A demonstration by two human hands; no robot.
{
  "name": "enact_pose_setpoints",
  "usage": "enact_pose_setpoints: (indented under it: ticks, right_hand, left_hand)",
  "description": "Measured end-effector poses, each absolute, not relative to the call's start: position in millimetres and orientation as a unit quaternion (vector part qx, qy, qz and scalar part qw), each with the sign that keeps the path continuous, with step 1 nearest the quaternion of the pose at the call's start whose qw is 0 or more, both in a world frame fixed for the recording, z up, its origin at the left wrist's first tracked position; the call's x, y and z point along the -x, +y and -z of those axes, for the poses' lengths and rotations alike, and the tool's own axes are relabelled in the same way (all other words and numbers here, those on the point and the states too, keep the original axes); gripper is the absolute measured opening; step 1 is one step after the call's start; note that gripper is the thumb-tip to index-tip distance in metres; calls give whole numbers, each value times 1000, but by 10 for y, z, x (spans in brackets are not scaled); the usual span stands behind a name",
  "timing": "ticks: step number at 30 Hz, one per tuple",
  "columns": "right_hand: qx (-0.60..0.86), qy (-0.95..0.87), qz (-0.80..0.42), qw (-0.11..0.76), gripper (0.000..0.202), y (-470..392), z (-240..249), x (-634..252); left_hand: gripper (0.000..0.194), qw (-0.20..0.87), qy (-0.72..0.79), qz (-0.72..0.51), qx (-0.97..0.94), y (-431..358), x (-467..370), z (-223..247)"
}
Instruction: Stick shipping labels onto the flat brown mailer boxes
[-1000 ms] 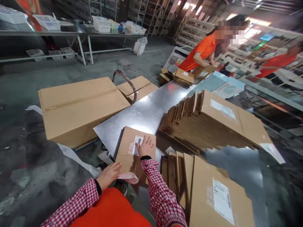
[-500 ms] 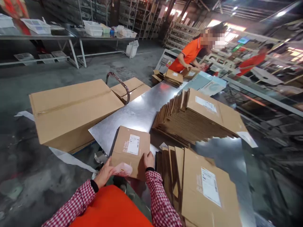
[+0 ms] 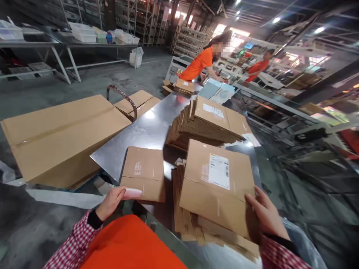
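Observation:
My left hand [image 3: 110, 201] pinches a small pink-white thing [image 3: 132, 193] whose kind I cannot make out. It overlaps the near edge of a flat cardboard box [image 3: 148, 164], which has white print and no label. To the right, my right hand [image 3: 266, 213] grips the right edge of another flat box [image 3: 213, 201]. That box has a white label [image 3: 219, 171] and lies tilted over a stack of flattened boxes [image 3: 182, 218], hiding most of it. My right thumb is on its top; the fingers underneath are hidden.
A taller stack of flattened boxes [image 3: 193, 129] stands farther along the metal table [image 3: 140, 129]. Left of the table is a big carton [image 3: 61, 130] beside a curved handle [image 3: 123, 97]. A co-worker [image 3: 198, 63] leans over the far end near a light-blue box [image 3: 214, 89].
My right hand has moved right, from the left box to the labelled box over the right stack. The left box now shows no label. The view has swung right.

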State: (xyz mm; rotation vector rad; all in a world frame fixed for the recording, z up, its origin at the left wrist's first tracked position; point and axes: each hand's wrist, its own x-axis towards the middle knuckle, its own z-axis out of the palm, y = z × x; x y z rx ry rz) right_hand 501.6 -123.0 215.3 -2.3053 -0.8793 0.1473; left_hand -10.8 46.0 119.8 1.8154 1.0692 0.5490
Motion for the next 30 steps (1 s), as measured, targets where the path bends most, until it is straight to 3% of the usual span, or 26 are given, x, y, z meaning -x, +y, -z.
enact_pose_setpoints:
  ticks: [3, 5, 7, 9, 10, 12, 14, 17, 19, 23, 30]
  right_hand:
    - [927, -234, -64, 286, 104, -1350, -2302, -5121]
    - [900, -309, -34, 304, 106, -1176, -2286, -4603]
    - [771, -467, -191, 389, 89, -880, -2161, -3751]
    - [580, -575, -408, 408, 86, -543, -1951, -2829]
    - [501, -593, -494, 391, 83, -387, -1831, -2424]
    - [415, -552, -600, 405, 55, -158, -1607, -1836]
    - [396, -492, -653, 416, 43, -65, -1452, -1571]
    - [418, -438, -663, 440, 38, -84, -1369, -1584]
    - [433, -428, -660, 440, 38, -106, -1360, -1665]
    - [449, -438, -647, 433, 38, -78, -1288, -1689]
    - [555, -506, -493, 440, 38, -29, -1157, -1686]
  left_hand:
    - [40, 448, 420, -246, -750, 444, 131, -1506]
    - [41, 438, 398, -248, -767, 400, 134, -1788]
    - [43, 432, 376, -238, -785, 343, 109, -2081]
    - [44, 422, 369, -242, -792, 314, 78, -2300]
    - [45, 413, 377, -251, -790, 324, 73, -2357]
    - [48, 391, 417, -275, -773, 404, 108, -2351]
    - [47, 353, 480, -302, -744, 529, 204, -2215]
    - [46, 279, 549, -358, -702, 618, 360, -1943]
    - [48, 287, 518, -355, -723, 545, 380, -1824]
    - [40, 406, 426, -269, -763, 301, 197, -1753]
    - [24, 547, 483, -284, -621, 267, 2, -1597]
